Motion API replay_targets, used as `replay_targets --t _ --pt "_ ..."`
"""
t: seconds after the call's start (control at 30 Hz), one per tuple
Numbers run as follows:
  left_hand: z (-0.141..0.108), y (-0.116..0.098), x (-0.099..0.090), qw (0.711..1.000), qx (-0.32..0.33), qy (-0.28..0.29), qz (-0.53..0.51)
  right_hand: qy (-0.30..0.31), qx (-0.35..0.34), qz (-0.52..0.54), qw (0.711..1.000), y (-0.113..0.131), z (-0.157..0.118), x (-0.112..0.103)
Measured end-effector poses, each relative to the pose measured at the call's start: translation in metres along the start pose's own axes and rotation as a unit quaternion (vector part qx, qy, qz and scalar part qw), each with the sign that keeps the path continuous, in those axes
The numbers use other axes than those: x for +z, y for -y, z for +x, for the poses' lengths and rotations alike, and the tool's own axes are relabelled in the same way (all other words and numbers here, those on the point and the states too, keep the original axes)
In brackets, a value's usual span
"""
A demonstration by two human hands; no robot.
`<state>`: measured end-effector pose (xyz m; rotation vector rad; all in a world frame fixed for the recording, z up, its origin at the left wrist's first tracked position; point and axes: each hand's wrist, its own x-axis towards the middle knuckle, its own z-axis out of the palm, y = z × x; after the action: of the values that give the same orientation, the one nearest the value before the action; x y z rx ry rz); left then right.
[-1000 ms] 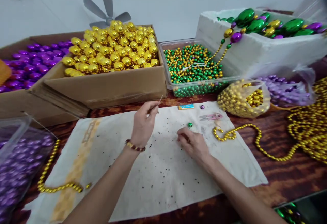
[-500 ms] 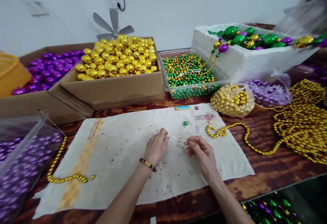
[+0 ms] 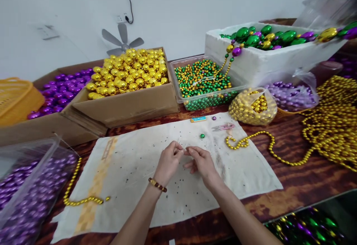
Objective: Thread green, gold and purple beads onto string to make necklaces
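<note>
My left hand (image 3: 168, 163), with a beaded bracelet (image 3: 157, 184) at its wrist, is closed in a pinch on a thin, needle-like piece. My right hand (image 3: 200, 163) pinches with thumb and forefinger right beside the left fingertips; whatever is between them is too fine to make out. Both hands are over the white cloth (image 3: 134, 185). Beyond them lie a green bead (image 3: 202, 136), a purple bead (image 3: 214, 118), pink-handled thread snips (image 3: 223, 127) and a small blue-and-orange packet (image 3: 198, 119). A gold bead strand (image 3: 83, 201) lies at the left, a loose gold bead (image 3: 107, 198) at its end.
Along the back stand a carton (image 3: 131, 109) of gold beads, a clear tub (image 3: 209, 95) of small green and gold beads and a white foam box (image 3: 267, 60). Bagged gold beads (image 3: 251, 107) and piled gold strands (image 3: 331, 126) are at the right. A purple-bead container (image 3: 36, 189) stands left.
My right hand has moved left, so its fingertips now meet those of my left hand. The view has shifted slightly; the beads and snips on the cloth stay put.
</note>
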<state>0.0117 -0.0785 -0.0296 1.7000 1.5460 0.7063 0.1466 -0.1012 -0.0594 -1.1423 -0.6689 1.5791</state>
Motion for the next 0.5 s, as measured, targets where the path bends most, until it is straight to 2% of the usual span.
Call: replay_targets --t 0.23,0.4,0.5 --pt "-0.024 -0.007 0.001 0.993 -0.008 -0.012 -0.115 -0.027 -0.043 0.068 0.996 0.001 -0.004 0.019" --pt "-0.031 -0.004 0.005 0.99 -0.03 -0.006 -0.139 -0.024 -0.052 0.102 0.993 -0.001 -0.007 0.025" --pt "-0.035 -0.005 0.006 0.989 -0.033 0.002 -0.147 0.0 -0.048 0.138 0.989 0.003 -0.01 0.024"
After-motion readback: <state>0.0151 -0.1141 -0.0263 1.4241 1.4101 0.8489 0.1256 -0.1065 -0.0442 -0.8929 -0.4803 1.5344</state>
